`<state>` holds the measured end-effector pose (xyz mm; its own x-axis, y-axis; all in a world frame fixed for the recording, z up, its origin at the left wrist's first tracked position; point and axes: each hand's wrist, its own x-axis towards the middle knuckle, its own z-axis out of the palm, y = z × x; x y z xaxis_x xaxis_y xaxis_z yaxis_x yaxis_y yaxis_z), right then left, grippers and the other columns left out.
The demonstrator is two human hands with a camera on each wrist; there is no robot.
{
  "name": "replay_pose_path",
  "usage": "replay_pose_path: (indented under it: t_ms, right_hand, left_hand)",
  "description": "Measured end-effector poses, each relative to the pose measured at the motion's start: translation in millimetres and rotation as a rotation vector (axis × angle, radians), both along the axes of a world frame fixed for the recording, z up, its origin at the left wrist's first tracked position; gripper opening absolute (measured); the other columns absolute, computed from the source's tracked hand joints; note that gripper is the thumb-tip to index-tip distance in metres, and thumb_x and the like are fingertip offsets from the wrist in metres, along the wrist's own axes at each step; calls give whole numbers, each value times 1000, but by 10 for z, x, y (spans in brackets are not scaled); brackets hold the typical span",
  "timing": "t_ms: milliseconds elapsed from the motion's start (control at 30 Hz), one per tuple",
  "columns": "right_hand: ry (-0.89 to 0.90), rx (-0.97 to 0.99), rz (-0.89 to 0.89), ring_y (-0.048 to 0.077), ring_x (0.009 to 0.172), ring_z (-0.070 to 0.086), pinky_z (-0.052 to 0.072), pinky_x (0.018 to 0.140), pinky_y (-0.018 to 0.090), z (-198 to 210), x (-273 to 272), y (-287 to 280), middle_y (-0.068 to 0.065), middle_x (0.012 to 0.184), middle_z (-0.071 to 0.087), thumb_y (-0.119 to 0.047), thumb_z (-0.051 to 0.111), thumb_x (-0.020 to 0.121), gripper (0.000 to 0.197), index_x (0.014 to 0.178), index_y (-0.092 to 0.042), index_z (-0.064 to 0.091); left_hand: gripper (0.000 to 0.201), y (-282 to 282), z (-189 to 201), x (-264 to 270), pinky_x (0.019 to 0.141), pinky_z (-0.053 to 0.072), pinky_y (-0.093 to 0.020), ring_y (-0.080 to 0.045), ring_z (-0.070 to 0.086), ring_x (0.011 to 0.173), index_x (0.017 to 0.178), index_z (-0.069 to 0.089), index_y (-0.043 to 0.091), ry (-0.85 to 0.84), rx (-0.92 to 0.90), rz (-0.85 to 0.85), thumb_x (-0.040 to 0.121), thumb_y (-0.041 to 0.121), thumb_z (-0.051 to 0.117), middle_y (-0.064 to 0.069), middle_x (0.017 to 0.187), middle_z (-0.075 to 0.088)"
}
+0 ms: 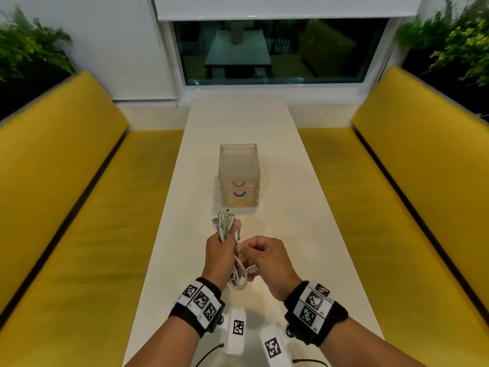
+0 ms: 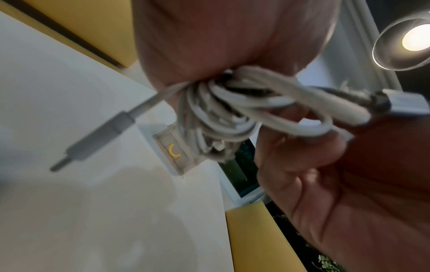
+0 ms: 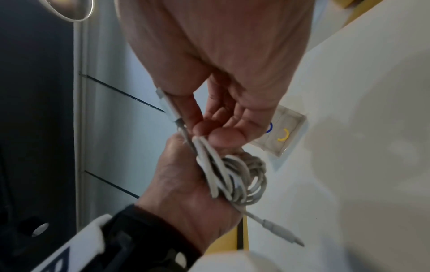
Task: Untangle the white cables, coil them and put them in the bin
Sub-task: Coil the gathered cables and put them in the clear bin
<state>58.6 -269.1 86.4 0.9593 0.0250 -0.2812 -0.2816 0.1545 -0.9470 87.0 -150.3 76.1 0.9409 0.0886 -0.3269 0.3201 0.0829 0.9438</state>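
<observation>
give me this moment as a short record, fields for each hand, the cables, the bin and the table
left hand: grips the bundle of white cables
right hand: pinches strands at the bundle's side
cables: tangled, held above the table, one jack plug dangling
bin: clear drawer unit with red, purple, yellow handles, beyond the hands
table: white, between yellow benches

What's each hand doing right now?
Left hand: grips the white cable bundle.
Right hand: pinches a cable end of that bundle.

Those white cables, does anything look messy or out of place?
Only the white cables themselves: a jumbled bundle in the left hand, with a plug dangling loose. The right hand pinches one strand. The bin stands upright.
</observation>
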Motion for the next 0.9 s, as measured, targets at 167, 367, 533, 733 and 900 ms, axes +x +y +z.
replay_pose_path:
  t_ms: [167, 367, 533, 733, 900]
  right_hand:
    - [24, -36, -67, 25, 51, 59, 47, 48, 29, -57, 36, 33, 10, 61, 65, -2, 65, 88, 19, 69, -5, 69]
    - [38, -120, 206, 15, 62, 63, 45, 51, 27, -115, 152, -205, 4, 70, 68, -8, 61, 94, 19, 80, -9, 74]
    - [100, -198, 86, 17, 66, 63, 42, 50, 25, -191, 569, -404, 7, 83, 73, -11, 58, 96, 17, 98, -6, 74]
    - [125, -245, 20, 18, 67, 61, 42, 51, 26, -295, 1068, -314, 4, 89, 71, -21, 61, 95, 17, 104, -10, 71]
    - [109, -193, -13, 21, 77, 61, 44, 55, 29, -329, 1403, -126, 5, 106, 68, -19, 55, 97, 14, 104, -24, 66]
  left_hand:
    - [52, -11, -20, -14, 50, 44, -32, -22, 48, 49, 65, 47, 15, -50, -22, 8, 88, 58, 65, -6, 54, 45]
    - [25, 47, -99, 113, 57, 51, -31, -18, 60, 55, 71, 63, 8, -156, 227, -75, 92, 21, 71, -3, 59, 64]
    - [24, 154, -82, 316, 57, 54, -40, -27, 65, 54, 79, 63, 3, -89, 196, -29, 97, 19, 64, -9, 60, 65]
    - [34, 139, 28, 593, 49, 44, -33, -22, 49, 46, 70, 55, 13, -150, 199, 10, 95, 32, 68, -3, 53, 52]
    - [35, 180, 86, 825, 50, 42, -32, -21, 44, 49, 69, 55, 16, -193, 205, 25, 95, 35, 67, -5, 54, 48]
